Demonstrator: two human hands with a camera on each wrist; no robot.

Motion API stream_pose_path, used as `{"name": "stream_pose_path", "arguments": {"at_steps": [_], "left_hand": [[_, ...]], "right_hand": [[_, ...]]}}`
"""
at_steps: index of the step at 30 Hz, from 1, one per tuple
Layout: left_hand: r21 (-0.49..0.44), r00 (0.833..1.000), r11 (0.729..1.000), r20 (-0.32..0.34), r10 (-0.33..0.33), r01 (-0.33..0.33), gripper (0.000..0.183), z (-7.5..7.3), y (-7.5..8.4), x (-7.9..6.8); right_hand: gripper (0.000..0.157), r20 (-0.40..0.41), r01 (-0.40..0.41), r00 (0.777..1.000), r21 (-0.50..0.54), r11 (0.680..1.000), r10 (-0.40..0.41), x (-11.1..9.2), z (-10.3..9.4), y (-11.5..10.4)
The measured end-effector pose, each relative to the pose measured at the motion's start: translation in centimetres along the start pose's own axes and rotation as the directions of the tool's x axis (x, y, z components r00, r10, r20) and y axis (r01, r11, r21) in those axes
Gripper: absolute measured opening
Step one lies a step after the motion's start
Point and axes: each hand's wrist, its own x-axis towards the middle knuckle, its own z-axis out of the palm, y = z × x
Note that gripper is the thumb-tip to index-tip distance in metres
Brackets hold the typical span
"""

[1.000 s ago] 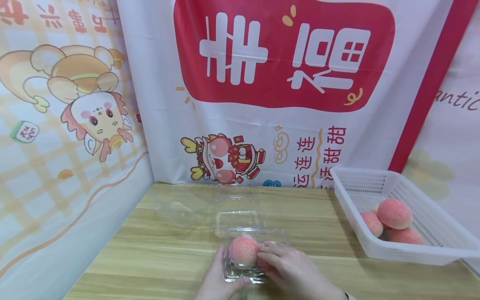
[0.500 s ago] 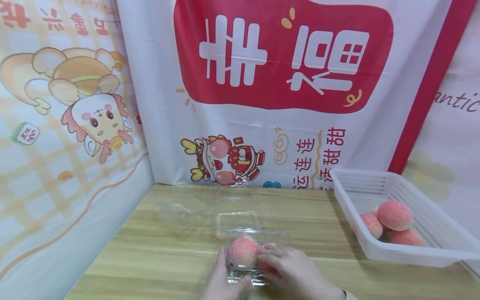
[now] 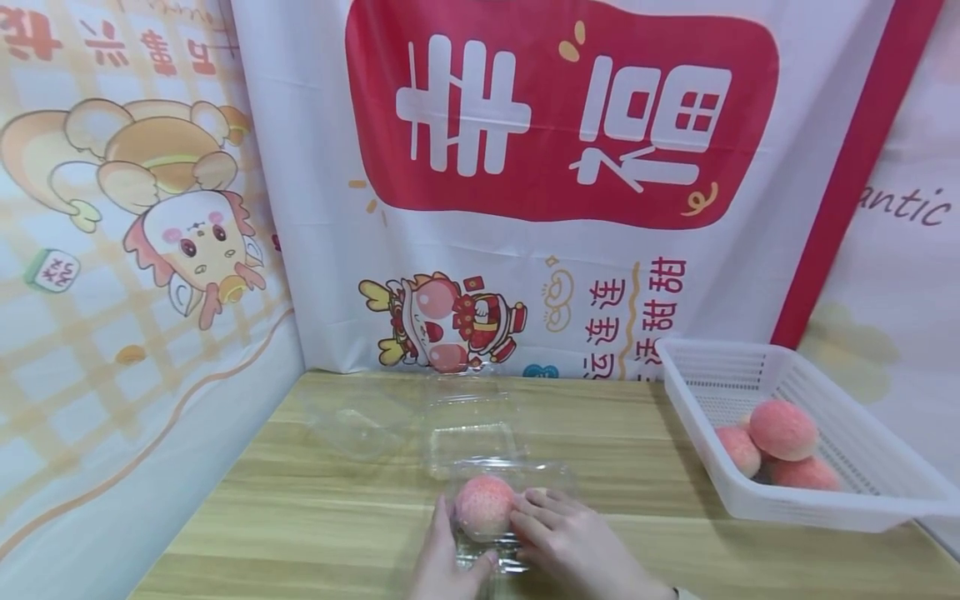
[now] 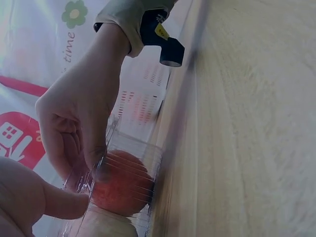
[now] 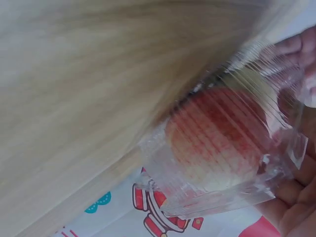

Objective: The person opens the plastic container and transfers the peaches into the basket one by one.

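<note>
A clear plastic clamshell box stands near the table's front edge with two pink peaches inside. The left peach shows plainly through the box. Most of the right peach is hidden from the head view by my right hand. My left hand grips the box at its left side, thumb over the front rim. With bent fingers, my right hand holds the right peach from above; in the left wrist view its thumb reaches down at the box's rim beside that peach.
More clear plastic boxes lie behind on the wooden table, one farther left. A white basket at the right holds several peaches. Printed cloth hangs along the table's back edge.
Little differs: both hands keep their places at the box and the peaches, while the head view shifts slightly.
</note>
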Motion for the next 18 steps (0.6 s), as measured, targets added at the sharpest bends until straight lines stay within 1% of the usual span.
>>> {"name": "stream_pose_path", "arguments": {"at_steps": [2, 3, 5, 8, 11, 13, 18], "left_hand": [[0.009, 1.0, 1.0, -0.026, 0.0, 0.0, 0.103, 0.2, 0.0, 0.0], [0.015, 0.999, 1.0, -0.04, 0.004, -0.004, 0.102, 0.4, 0.0, 0.0], [0.019, 0.998, 1.0, -0.064, 0.006, -0.005, 0.1, 0.6, 0.0, 0.0], [0.029, 0.995, 1.0, -0.095, 0.009, -0.006, 0.098, 0.8, 0.0, -0.1], [0.028, 0.993, 1.0, -0.116, 0.003, 0.0, 0.096, 1.0, 0.0, -0.1], [0.023, 0.992, 1.0, -0.128, 0.01, -0.007, 0.095, 1.2, 0.0, -0.1], [0.009, 0.988, 1.0, -0.155, 0.015, -0.014, 0.096, 1.5, -0.1, -0.2]], "right_hand": [[0.038, -0.023, 0.04, 0.999, -0.047, 0.998, -0.041, -0.2, 0.2, 0.0], [0.035, -0.025, 0.054, 0.998, -0.063, 0.997, -0.056, -0.3, 0.2, -0.1], [0.034, -0.02, 0.078, 0.997, -0.095, 0.992, -0.08, -0.3, 0.2, -0.1], [0.041, -0.005, 0.1, 0.995, -0.133, 0.986, -0.102, -0.3, 0.2, -0.1], [0.043, 0.008, 0.129, 0.991, -0.19, 0.973, -0.13, -0.4, 0.3, -0.1], [0.045, 0.021, 0.142, 0.99, -0.221, 0.965, -0.141, -0.5, 0.3, -0.1], [0.047, 0.059, 0.159, 0.987, -0.252, 0.955, -0.149, -0.9, 0.5, -0.1]]}}
